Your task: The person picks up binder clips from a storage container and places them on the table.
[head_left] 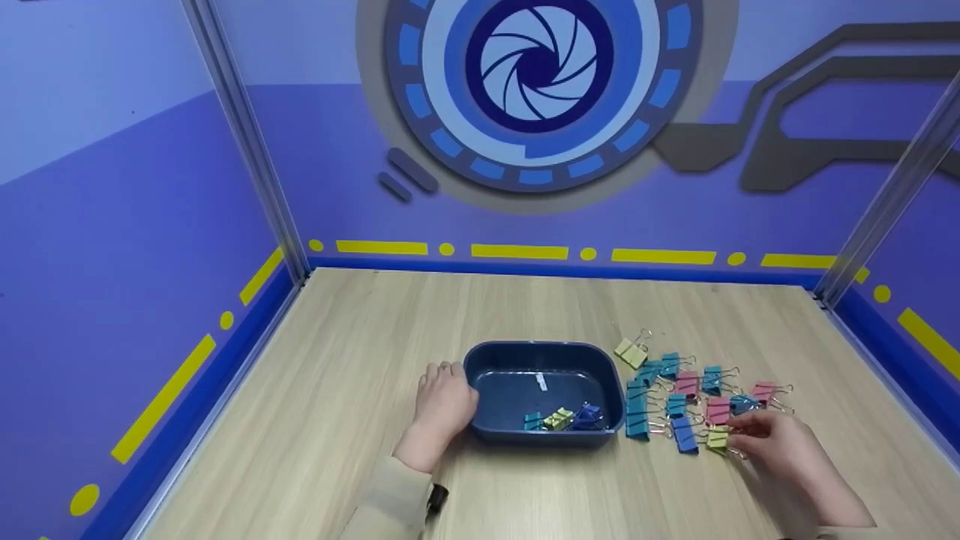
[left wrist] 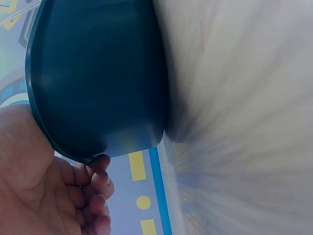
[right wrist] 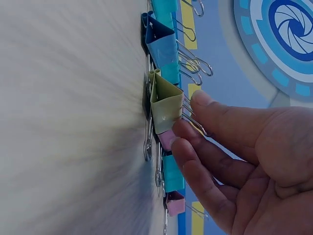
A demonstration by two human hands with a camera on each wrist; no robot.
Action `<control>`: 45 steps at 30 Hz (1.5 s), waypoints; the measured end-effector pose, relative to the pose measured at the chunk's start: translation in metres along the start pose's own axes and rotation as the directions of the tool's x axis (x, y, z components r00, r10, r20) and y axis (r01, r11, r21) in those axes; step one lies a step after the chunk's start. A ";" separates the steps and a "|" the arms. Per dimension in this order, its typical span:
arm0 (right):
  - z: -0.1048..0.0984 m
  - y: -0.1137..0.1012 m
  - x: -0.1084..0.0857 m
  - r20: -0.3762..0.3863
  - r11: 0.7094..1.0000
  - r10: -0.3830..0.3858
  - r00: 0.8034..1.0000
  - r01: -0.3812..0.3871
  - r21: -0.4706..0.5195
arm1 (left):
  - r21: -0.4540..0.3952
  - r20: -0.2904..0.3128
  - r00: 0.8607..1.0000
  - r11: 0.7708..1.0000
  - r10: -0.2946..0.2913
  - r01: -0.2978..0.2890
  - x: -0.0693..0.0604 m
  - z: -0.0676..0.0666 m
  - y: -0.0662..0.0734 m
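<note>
In the head view a dark blue plastic bin [head_left: 544, 436] stands in the middle of the table. Its left rim is gripped by my left hand [head_left: 445, 405]; the left wrist view shows curled fingers [left wrist: 101, 182] at the corner of the bin, the thumb hidden. Inside the bin lie a teal, a yellow and a blue binder clip [head_left: 588, 415]. To the right, my right hand [head_left: 784, 450] pinches a yellow binder clip [head_left: 718, 438] at the near edge of a group. In the right wrist view, thumb and index finger [right wrist: 188, 129] meet this clip [right wrist: 166, 105] around its wire handles.
Several teal, pink and blue binder clips [head_left: 637, 409] lie close together between the bin and my right hand. Another yellow binder clip [head_left: 631, 352] lies at the group's far edge. Printed blue-purple panels [head_left: 337, 180] enclose the table [head_left: 360, 322] at the back and sides.
</note>
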State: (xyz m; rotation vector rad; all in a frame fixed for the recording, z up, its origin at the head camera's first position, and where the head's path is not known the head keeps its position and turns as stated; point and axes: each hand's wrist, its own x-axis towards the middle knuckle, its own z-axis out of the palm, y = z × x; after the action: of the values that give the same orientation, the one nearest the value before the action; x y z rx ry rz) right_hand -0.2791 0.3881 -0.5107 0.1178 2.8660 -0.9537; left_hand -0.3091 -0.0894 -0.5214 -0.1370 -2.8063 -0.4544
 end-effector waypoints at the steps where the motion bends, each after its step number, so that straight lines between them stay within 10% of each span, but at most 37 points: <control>1: -0.001 -0.001 0.000 0.000 1.000 0.009 1.000 -0.009 0.005 | 0.001 0.000 1.000 1.000 0.001 -0.001 0.000 0.000 0.000; 17: 0.006 -0.057 -0.010 -0.229 0.978 -0.206 0.951 0.210 -0.008 | -0.017 0.033 0.999 1.000 -0.016 0.017 0.002 -0.001 0.000; 32: 0.066 -0.138 0.004 -0.190 0.892 -0.325 0.926 0.367 0.265 | -0.023 0.016 1.000 1.000 -0.013 0.014 0.001 0.000 0.000; 45: 0.109 -0.167 0.013 -0.142 0.816 -0.392 0.909 0.415 0.402 | -0.042 0.049 0.998 0.999 -0.033 0.035 0.003 -0.001 0.000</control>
State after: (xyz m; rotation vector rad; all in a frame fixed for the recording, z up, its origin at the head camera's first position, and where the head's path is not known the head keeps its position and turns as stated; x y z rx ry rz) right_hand -0.3006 0.1895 -0.5006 -0.4601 2.7242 -1.6704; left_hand -0.3115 -0.0898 -0.5200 -0.1112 -2.8513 -0.5257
